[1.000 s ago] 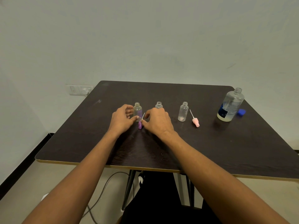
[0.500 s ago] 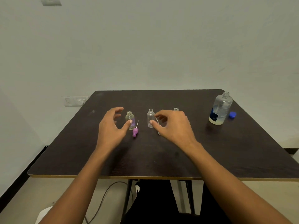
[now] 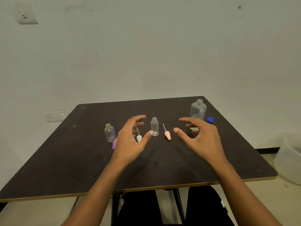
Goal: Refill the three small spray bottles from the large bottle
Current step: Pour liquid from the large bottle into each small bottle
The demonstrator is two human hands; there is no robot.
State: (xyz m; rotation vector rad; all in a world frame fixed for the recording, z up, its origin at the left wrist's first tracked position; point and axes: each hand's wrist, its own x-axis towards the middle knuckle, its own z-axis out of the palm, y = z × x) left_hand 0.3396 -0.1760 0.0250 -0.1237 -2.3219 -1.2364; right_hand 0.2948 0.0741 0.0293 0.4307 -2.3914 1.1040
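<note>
3 refills seemingly lay ahead: the left spray bottle (image 3: 110,132) and right spray bottle (image 3: 154,126) stood uncapped, apparently empty, on the desk (image 3: 81,160); the left hand (image 3: 130,141) hid the middle one. The right hand (image 3: 202,141) and left hovered spread, holding nothing. The large bottle (image 3: 198,110) stood open, far right.

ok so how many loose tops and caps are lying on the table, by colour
purple spray top: 1
white spray top: 1
pink spray top: 1
blue cap: 1
total: 4
</note>
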